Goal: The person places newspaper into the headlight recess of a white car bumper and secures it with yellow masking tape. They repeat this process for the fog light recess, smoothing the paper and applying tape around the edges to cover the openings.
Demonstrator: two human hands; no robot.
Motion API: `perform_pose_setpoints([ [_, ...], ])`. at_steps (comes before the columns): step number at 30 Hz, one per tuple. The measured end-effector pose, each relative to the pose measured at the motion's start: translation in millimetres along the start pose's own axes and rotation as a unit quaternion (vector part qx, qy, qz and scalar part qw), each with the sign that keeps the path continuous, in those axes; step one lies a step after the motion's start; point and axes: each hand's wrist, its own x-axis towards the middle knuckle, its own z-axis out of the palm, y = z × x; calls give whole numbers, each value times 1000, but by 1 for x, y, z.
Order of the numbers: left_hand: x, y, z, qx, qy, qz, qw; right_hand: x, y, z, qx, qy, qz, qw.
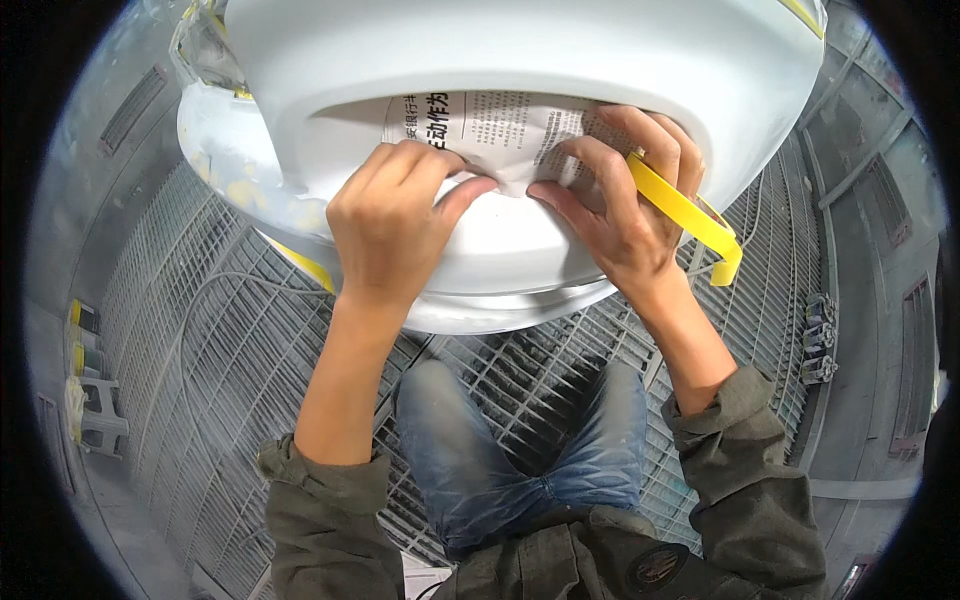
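Observation:
A sheet of newspaper (pixel 510 127) with printed writing lies in the recess of a white-grey car body panel (pixel 487 45). My left hand (pixel 397 217) pinches the lower edge of the sheet between thumb and curled fingers, near its middle. On the right, my right hand (pixel 637 187) presses the paper with thumb and fingertips, its thumb close to the left one. A roll of yellow masking tape (pixel 679 202) hangs around fingers of the right hand, a loose end curling below it. Part of the paper is hidden behind the fingers.
Under the panel is a white bumper edge (pixel 510 311). The floor is a metal grating (pixel 517 390) with a hose (pixel 184 330) across it at left. A grey plastic stool (pixel 101 416) and cans (pixel 86 360) stand at far left; several small objects (pixel 819 337) line the right side.

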Motion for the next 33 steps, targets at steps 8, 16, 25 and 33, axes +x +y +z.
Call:
perform_pose_setpoints([
  [8, 7, 4, 1, 77, -21, 16, 997, 3, -9, -5, 20, -32, 36, 999],
  [16, 18, -27, -12, 35, -39, 98, 994, 5, -14, -4, 9, -30, 42, 999],
  [25, 16, -30, -22, 90, -41, 115, 988, 3, -5, -13, 3, -53, 40, 998],
  [33, 12, -8, -9, -30, -45, 3, 999, 17, -26, -3, -5, -43, 62, 997],
])
